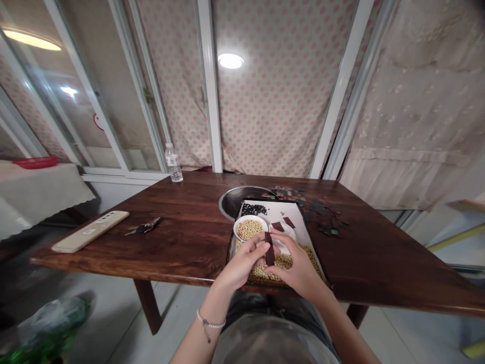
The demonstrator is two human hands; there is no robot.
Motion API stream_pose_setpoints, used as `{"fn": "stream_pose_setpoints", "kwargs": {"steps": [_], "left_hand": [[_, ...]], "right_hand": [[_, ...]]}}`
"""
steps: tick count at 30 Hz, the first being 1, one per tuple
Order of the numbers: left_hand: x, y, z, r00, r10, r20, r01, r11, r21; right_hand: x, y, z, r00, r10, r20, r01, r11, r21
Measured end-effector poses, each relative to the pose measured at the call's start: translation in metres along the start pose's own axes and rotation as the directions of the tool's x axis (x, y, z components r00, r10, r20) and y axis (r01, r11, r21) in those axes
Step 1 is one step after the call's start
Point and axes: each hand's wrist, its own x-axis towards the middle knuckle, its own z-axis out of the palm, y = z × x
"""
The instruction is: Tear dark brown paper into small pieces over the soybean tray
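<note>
My left hand (242, 260) and my right hand (295, 263) meet above a black-rimmed tray (299, 222), and their fingers pinch a dark brown strip (270, 248) standing upright between them. Loose soybeans (271, 270) fill the tray's near part beneath my hands. A white bowl of soybeans (248, 228) sits just beyond my left hand. Past my right fingers, a white dish (288, 231) holds several similar dark strips (278, 226). Black beans (254, 209) lie at the tray's far end. My fingers hide part of the dish.
A steel bowl (231, 202) lies under the tray's far corner on the wooden table (182, 222). Dark scraps (320, 211) are scattered to the right. A beige slab-like object (90, 231), keys (143, 227) and a water bottle (173, 163) stand left and beyond.
</note>
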Motion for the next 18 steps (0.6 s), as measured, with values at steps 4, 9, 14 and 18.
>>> {"fn": "stream_pose_setpoints", "kwargs": {"steps": [4,9,14,18], "left_hand": [[-0.0004,0.0021,0.0016,0.999,0.018,0.037,-0.02,0.999,0.039],[-0.0011,0.0011,0.0011,0.997,0.041,0.068,-0.045,0.997,0.064],[-0.0003,-0.0016,0.0,0.995,0.068,0.073,-0.072,0.996,0.051],[0.0003,-0.0037,-0.0002,0.993,0.067,0.094,-0.069,0.997,0.024]], "right_hand": [[0.0008,0.0017,-0.0001,0.999,-0.025,-0.03,0.025,1.0,-0.001],[-0.0004,0.0031,0.0017,0.997,-0.025,-0.072,0.027,0.999,0.039],[-0.0009,0.0021,0.003,0.997,-0.009,-0.082,0.014,0.998,0.054],[-0.0017,0.0017,0.0025,0.998,-0.006,-0.058,0.011,0.997,0.078]]}}
